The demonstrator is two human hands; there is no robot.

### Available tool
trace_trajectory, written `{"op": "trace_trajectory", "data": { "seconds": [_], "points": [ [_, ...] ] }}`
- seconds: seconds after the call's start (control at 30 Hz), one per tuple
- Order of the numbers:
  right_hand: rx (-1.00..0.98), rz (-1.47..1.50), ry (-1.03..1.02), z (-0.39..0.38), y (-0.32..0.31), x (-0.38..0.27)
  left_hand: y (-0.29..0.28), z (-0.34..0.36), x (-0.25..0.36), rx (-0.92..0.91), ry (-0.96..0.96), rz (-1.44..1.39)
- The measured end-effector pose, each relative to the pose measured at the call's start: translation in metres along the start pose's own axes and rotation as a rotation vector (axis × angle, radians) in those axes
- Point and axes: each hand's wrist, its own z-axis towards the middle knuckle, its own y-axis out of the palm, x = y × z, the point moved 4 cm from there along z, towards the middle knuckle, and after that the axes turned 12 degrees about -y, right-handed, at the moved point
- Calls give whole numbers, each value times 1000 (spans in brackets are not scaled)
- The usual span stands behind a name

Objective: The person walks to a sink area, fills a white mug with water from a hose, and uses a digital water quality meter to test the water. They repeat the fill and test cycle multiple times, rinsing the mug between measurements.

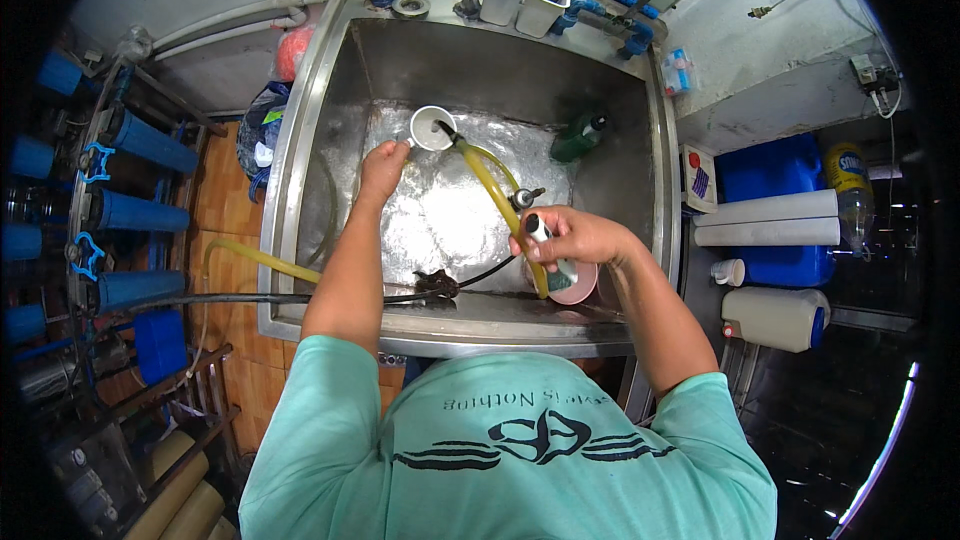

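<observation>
My left hand [382, 172] is closed on the handle side of a white cup [421, 136], whose mouth faces me over the sink. The dark tip of a yellow hose [486, 185] reaches into the cup's mouth. Farther down the hose, my right hand [572, 238] wraps its fingers round it. The same hand also has a short white cylindrical piece with a dark end [538, 228]; its lower part is hidden. Below that hand sits a pink bowl [575, 292] with something green in it. Close by is a metal valve fitting [523, 199] on a hose.
The steel sink [290, 210] holds a green bottle [578, 140] at right and a dark clump [436, 284] near the front. A black hose [230, 298] crosses the left rim. White holders [541, 14] with brushes stand behind; jugs [765, 320] stand at right, blue filter housings [150, 210] at left.
</observation>
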Motion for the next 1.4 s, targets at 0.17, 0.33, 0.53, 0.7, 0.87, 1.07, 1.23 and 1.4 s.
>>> {"op": "trace_trajectory", "data": {
  "seconds": [0.17, 0.33, 0.53, 0.7, 0.87, 1.07, 1.23, 1.4],
  "points": [
    [-134, 103, -16, 12, 4, 11, 10, -6, 2, -143, -6, -93],
    [-2, 52, -1, 16, -8, 13, 6, -11, -1, -143, -66, -161],
    [44, -11, -25, -4, -15, 2, 1, -2, 7, -57, -22, -40],
    [226, 104, -180, -54, -37, -5, -8, -18, 46, 309, 281, 543],
    [270, 83, -161, -67, -39, 8, -4, -41, 102, 359, 788, 1122],
    [274, 72, -151, -64, -33, 8, -17, -50, 154, 347, 1121, 1269],
    [271, 67, -163, -64, -29, 4, -22, -50, 167, 370, 1118, 1325],
    [262, 47, -143, -67, -29, 5, -24, -47, 165, 309, 1002, 1402]
  ]
}}
